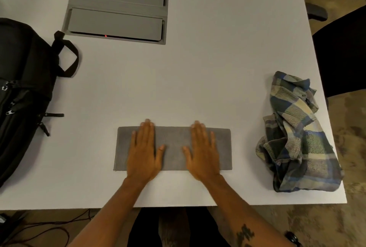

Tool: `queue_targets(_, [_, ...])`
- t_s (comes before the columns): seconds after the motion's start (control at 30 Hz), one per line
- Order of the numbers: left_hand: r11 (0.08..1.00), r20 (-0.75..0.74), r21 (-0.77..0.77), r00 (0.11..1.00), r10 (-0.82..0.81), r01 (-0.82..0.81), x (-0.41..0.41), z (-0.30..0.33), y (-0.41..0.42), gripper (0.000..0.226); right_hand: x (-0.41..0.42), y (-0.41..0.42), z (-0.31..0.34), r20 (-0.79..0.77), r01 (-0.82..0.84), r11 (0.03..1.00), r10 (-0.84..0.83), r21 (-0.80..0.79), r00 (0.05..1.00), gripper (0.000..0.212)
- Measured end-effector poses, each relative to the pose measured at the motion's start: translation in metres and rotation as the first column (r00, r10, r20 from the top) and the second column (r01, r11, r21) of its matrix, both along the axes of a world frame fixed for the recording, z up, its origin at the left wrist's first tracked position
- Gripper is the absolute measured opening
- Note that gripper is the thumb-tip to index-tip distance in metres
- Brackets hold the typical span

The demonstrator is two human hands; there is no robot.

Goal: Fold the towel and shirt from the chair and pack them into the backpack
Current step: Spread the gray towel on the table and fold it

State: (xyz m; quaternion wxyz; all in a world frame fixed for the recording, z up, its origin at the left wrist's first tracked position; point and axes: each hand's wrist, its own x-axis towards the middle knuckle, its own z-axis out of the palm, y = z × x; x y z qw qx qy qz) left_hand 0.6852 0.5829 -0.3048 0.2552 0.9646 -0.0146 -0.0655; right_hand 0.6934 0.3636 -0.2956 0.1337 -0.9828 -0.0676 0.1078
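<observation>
Towel [174, 148], grey and folded into a long flat rectangle, lay on the white table [198, 68] directly beneath both hands, close to the table's near edge. Left hand [144, 152] rested palm down on the left half of the towel, its fingers straight and slightly spread, the fingertips reaching just past the far edge of the cloth onto the tabletop. Right hand [203, 153] lay flat in the same way on the right half, fingers extended and fanned a little, tips at the towel's far edge. The two thumbs pointed toward each other with a bare strip of towel between them, and the towel's short ends stuck out beyond the outer side of each hand. Well to the right of the right hand, a plaid shirt [295, 133] in blue, cream and grey sat crumpled in a heap near the table's right edge, apart from the towel. Far to the left of the left hand, a black backpack [23, 88] lay on the table, its carry handle looped toward the middle. Beyond the hands, farther across the table, a grey recessed cable box [116, 8] with two closed flaps was set into the surface.
</observation>
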Motion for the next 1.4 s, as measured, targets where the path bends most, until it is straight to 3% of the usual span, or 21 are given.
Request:
queue_targets(0.07, [0.994, -0.011, 0.080, 0.997, 0.071, -0.070, -0.001, -0.003, 0.025, 0.077, 0.004, -0.032, -0.001, 0.007, 0.112, 0.994, -0.111, -0.017, 0.994, 0.077])
queue_targets(0.17, [0.977, -0.031, 0.182, 0.993, 0.115, -0.108, -0.003, -0.007, 0.043, 0.078, 0.005, -0.059, -0.003, 0.012, 0.118, 0.991, -0.118, -0.055, 0.993, 0.078])
queue_targets(0.57, [0.961, -0.024, 0.261, 0.995, 0.097, -0.088, 0.000, -0.008, 0.041, 0.080, 0.008, -0.060, -0.004, -0.013, 0.090, 0.994, -0.090, -0.056, 0.996, 0.080])
queue_targets(0.67, [0.961, -0.053, 0.247, 0.989, 0.141, -0.124, -0.001, -0.002, 0.037, 0.081, 0.010, -0.069, 0.002, -0.043, 0.067, 0.998, -0.066, 0.016, 0.997, 0.081])
queue_targets(0.77, [0.985, -0.047, 0.123, 0.991, 0.126, -0.120, -0.003, 0.012, 0.019, 0.083, 0.014, -0.085, 0.014, -0.007, 0.090, 0.996, -0.090, 0.024, 0.996, 0.079])
queue_targets(0.83, [0.994, -0.016, -0.101, 0.999, 0.037, -0.038, -0.006, 0.025, -0.007, 0.083, 0.019, -0.097, 0.018, 0.029, 0.110, 0.994, -0.110, 0.000, 0.994, 0.076])
queue_targets(0.97, [0.891, 0.029, -0.436, 0.991, -0.128, 0.128, -0.008, 0.037, -0.072, 0.078, 0.034, -0.111, 0.020, 0.000, 0.131, 0.991, -0.131, 0.018, 0.991, 0.072])
queue_targets(1.1, [0.748, -0.030, -0.663, 0.998, -0.064, 0.028, 0.002, 0.041, -0.119, 0.075, 0.045, -0.119, 0.023, -0.030, 0.186, 0.982, -0.185, 0.025, 0.982, 0.061])
queue_targets(1.23, [0.646, -0.107, -0.754, 0.993, 0.058, -0.119, 0.009, 0.030, -0.127, 0.079, 0.045, -0.125, 0.022, -0.144, 0.293, 0.942, -0.271, 0.164, 0.952, 0.055])
queue_targets(1.4, [0.628, -0.103, -0.772, 0.994, 0.032, -0.100, 0.008, 0.022, -0.125, 0.080, 0.035, -0.126, 0.022, -0.337, 0.449, 0.802, -0.329, 0.394, 0.882, 0.043])
